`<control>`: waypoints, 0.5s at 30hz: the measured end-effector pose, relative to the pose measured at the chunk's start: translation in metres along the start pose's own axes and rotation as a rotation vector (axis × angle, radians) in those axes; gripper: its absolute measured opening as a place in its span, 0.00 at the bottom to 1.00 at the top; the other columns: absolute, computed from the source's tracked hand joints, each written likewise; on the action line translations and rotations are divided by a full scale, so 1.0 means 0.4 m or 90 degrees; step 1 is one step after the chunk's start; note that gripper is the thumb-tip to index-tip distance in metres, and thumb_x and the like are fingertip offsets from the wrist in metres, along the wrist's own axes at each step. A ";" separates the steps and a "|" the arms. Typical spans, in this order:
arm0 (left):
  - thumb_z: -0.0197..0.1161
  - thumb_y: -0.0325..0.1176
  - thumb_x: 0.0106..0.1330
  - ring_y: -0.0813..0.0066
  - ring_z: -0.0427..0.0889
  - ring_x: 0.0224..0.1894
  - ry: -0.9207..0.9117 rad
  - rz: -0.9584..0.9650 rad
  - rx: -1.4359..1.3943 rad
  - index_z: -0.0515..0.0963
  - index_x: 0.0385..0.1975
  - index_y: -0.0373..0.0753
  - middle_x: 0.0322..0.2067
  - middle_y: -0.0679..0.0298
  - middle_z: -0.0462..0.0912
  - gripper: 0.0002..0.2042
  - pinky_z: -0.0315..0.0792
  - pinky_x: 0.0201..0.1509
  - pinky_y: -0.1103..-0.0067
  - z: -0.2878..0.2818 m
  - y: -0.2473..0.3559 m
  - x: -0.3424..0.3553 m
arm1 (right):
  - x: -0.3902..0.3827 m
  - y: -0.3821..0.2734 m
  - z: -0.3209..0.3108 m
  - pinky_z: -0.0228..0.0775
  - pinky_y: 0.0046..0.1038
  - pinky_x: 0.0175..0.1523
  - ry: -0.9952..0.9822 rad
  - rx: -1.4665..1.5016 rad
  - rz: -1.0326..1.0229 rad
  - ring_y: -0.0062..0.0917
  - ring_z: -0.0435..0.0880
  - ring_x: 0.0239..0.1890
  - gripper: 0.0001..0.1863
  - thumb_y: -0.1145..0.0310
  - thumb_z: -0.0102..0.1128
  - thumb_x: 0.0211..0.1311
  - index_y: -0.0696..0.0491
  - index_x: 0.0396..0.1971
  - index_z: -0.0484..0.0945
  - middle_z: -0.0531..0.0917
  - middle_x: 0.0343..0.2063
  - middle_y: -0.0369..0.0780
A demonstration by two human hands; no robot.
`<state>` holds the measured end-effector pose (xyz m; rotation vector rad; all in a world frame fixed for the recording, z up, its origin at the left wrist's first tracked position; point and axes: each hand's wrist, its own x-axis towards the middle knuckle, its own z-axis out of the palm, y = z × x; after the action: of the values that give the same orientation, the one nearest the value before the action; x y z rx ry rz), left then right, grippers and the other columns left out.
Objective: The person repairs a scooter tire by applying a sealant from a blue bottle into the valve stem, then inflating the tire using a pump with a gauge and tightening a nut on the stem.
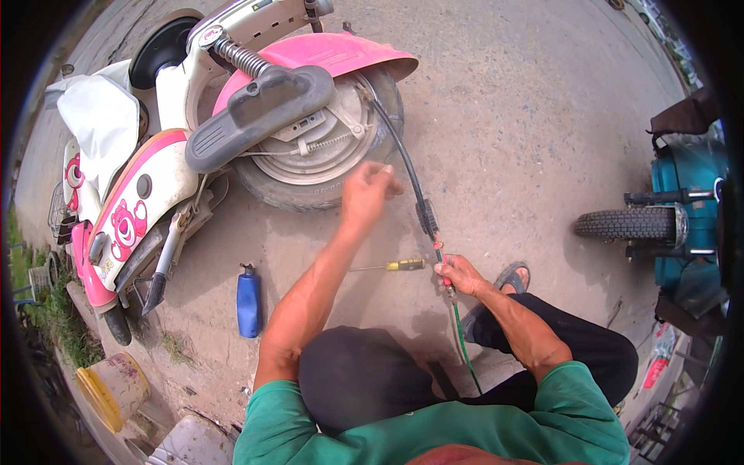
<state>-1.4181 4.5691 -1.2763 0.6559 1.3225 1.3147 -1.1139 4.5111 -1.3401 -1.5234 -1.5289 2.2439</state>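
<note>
A pink-and-white scooter (pixel 155 174) lies on its side, its rear wheel (pixel 298 195) toward me. From near the wheel's hub a black hose (pixel 406 155) curves down to a dark fitting (pixel 428 218) and a red-ended coupling. My right hand (pixel 460 275) is closed round that coupling, and a thin green hose (pixel 463 341) runs on below it. Beside the tyre's lower edge, my left hand (pixel 366 198) is raised with its fingers curled together; anything between them is too small to make out. A screwdriver (pixel 404 264) with a yellow-and-black handle lies on the ground left of my right hand.
On the ground at the left stands or lies a blue bottle (pixel 248 304) with a black top. Dirty buckets (pixel 116 387) are at the lower left. To the right is another wheel (pixel 626 224) beside a teal body (pixel 694 186). My knees frame the work area.
</note>
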 end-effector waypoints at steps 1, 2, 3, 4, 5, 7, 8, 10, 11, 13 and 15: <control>0.61 0.40 0.77 0.68 0.89 0.37 -0.019 0.004 0.037 0.77 0.45 0.33 0.33 0.57 0.88 0.14 0.81 0.44 0.74 0.001 -0.006 -0.008 | -0.001 0.002 -0.001 0.78 0.30 0.35 0.001 0.002 -0.002 0.21 0.80 0.26 0.20 0.51 0.60 0.70 0.56 0.37 0.75 0.78 0.25 0.35; 0.61 0.41 0.76 0.69 0.89 0.39 -0.038 0.009 0.074 0.77 0.46 0.33 0.34 0.58 0.88 0.15 0.80 0.46 0.74 0.001 -0.012 -0.018 | -0.003 0.005 -0.002 0.78 0.30 0.35 0.002 0.004 -0.003 0.21 0.80 0.26 0.20 0.51 0.60 0.70 0.56 0.37 0.75 0.78 0.24 0.35; 0.61 0.41 0.76 0.69 0.89 0.39 -0.039 0.010 0.073 0.77 0.46 0.33 0.34 0.58 0.88 0.15 0.80 0.46 0.74 0.005 -0.019 -0.031 | -0.004 0.009 -0.004 0.78 0.30 0.35 0.004 0.004 -0.003 0.21 0.80 0.26 0.20 0.51 0.60 0.70 0.56 0.37 0.75 0.78 0.24 0.35; 0.62 0.42 0.76 0.70 0.88 0.41 -0.075 0.005 0.096 0.77 0.48 0.32 0.36 0.57 0.88 0.16 0.79 0.49 0.73 0.012 -0.025 -0.048 | -0.004 0.013 -0.005 0.78 0.30 0.35 0.005 0.006 0.003 0.21 0.80 0.26 0.20 0.51 0.60 0.70 0.56 0.38 0.75 0.78 0.25 0.34; 0.64 0.43 0.75 0.70 0.87 0.44 -0.110 0.000 0.120 0.77 0.50 0.31 0.38 0.57 0.88 0.18 0.79 0.52 0.73 0.018 -0.032 -0.067 | -0.002 0.018 -0.004 0.78 0.30 0.35 0.005 0.009 0.009 0.21 0.80 0.26 0.21 0.50 0.60 0.70 0.56 0.39 0.75 0.78 0.25 0.34; 0.65 0.43 0.74 0.69 0.86 0.47 -0.142 -0.005 0.128 0.77 0.52 0.31 0.42 0.56 0.87 0.19 0.78 0.55 0.72 0.028 -0.053 -0.106 | 0.004 0.027 0.000 0.79 0.30 0.36 -0.008 0.019 0.013 0.22 0.81 0.27 0.22 0.49 0.60 0.70 0.56 0.40 0.75 0.79 0.26 0.35; 0.66 0.43 0.73 0.68 0.85 0.49 -0.174 -0.010 0.137 0.77 0.54 0.31 0.45 0.54 0.87 0.21 0.77 0.58 0.71 0.031 -0.066 -0.122 | 0.007 0.032 0.002 0.79 0.30 0.38 -0.020 0.029 0.018 0.23 0.81 0.27 0.23 0.48 0.60 0.71 0.57 0.41 0.75 0.79 0.28 0.36; 0.68 0.44 0.71 0.66 0.84 0.53 -0.203 -0.006 0.128 0.76 0.57 0.29 0.51 0.51 0.85 0.25 0.76 0.60 0.69 0.034 -0.100 -0.136 | 0.008 0.039 0.008 0.79 0.31 0.39 -0.039 0.037 0.022 0.23 0.81 0.28 0.24 0.46 0.60 0.71 0.57 0.42 0.75 0.79 0.29 0.36; 0.70 0.44 0.70 0.64 0.84 0.55 -0.205 0.008 0.133 0.75 0.58 0.29 0.52 0.49 0.84 0.26 0.77 0.61 0.68 0.037 -0.109 -0.142 | 0.008 0.040 0.009 0.80 0.32 0.41 -0.059 0.046 0.026 0.24 0.82 0.29 0.26 0.45 0.59 0.71 0.57 0.43 0.75 0.80 0.31 0.37; 0.72 0.43 0.69 0.61 0.82 0.57 -0.206 0.027 0.149 0.74 0.59 0.29 0.53 0.47 0.83 0.27 0.77 0.62 0.66 0.040 -0.114 -0.146 | -0.005 0.026 0.011 0.80 0.32 0.42 -0.066 0.038 0.042 0.25 0.82 0.31 0.27 0.44 0.58 0.72 0.57 0.44 0.75 0.80 0.32 0.38; 0.71 0.43 0.68 0.60 0.82 0.58 -0.193 0.028 0.150 0.74 0.59 0.28 0.54 0.46 0.83 0.28 0.77 0.62 0.66 0.037 -0.121 -0.151 | -0.010 0.016 0.018 0.80 0.33 0.43 -0.073 0.030 0.058 0.25 0.83 0.32 0.28 0.43 0.57 0.72 0.57 0.44 0.75 0.80 0.33 0.38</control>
<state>-1.3755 4.5070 -1.2993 1.0105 1.2265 1.0524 -1.1141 4.5007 -1.3416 -1.5057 -1.4506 2.4381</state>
